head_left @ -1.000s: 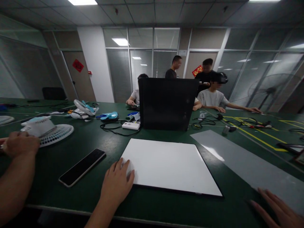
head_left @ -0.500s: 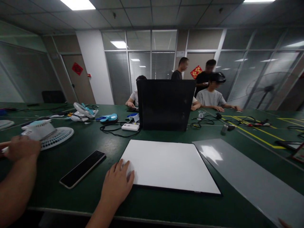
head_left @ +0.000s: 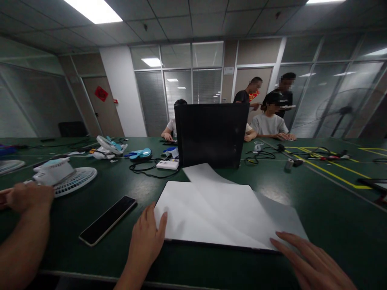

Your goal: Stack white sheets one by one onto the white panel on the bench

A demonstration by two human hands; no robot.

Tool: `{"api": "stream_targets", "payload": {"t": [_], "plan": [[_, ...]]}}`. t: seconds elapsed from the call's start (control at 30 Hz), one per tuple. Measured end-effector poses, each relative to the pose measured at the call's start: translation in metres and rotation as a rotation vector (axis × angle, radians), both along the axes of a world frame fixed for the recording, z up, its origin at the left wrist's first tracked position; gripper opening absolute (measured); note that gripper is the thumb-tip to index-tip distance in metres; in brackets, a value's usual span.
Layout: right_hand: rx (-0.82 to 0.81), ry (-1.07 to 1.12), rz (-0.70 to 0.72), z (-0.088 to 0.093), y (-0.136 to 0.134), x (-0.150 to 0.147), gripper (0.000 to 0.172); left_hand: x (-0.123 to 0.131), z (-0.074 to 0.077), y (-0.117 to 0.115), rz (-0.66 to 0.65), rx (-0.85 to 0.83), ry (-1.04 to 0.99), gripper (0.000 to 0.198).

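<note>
A white square board (head_left: 173, 207) lies flat on the green table in front of me. A thin translucent sheet (head_left: 273, 215) lies askew across it, one corner reaching toward the black upright panel (head_left: 211, 135). My left hand (head_left: 146, 241) rests flat on the board's near left corner and holds nothing. My right hand (head_left: 314, 266) lies flat with fingers spread, fingertips on the sheet's near right corner.
A black phone (head_left: 107, 220) lies left of the board. Another person's arm and hand (head_left: 27, 197) sit at far left by a white fan (head_left: 65, 175). Cables, a white power bank (head_left: 167, 164) and blue gadgets lie behind. Several people are at the far side.
The translucent sheet, which lay on the table right of the board, now lies over the board. My right hand left the view, then came back onto the sheet's corner. The camera tilted slightly.
</note>
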State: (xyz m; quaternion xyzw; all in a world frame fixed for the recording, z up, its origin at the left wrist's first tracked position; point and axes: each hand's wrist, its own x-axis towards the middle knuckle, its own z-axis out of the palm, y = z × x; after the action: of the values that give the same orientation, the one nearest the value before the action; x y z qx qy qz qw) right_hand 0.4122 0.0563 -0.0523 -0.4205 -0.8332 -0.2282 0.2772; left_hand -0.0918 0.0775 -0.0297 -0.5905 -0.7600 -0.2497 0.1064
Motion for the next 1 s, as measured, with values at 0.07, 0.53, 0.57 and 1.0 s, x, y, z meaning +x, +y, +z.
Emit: {"api": "stream_targets", "payload": {"t": [0.07,0.53,0.57,1.0], "plan": [[-0.005,-0.009,0.052,0.003,0.009,-0.029,0.051,-0.002,0.000,0.000,0.040,0.034,-0.032,0.072],[-0.320,0.196,-0.029,-0.021,0.031,-0.050,0.040,0.000,0.003,0.000,0.023,-0.111,0.016,0.055],[-0.346,0.198,-0.029,-0.018,0.030,-0.052,0.040,0.001,0.005,0.000,0.028,-0.120,0.020,0.055],[-0.358,0.315,-0.274,-0.033,0.016,-0.044,0.080,0.008,0.012,-0.004,0.063,-0.141,0.002,0.054]]}}
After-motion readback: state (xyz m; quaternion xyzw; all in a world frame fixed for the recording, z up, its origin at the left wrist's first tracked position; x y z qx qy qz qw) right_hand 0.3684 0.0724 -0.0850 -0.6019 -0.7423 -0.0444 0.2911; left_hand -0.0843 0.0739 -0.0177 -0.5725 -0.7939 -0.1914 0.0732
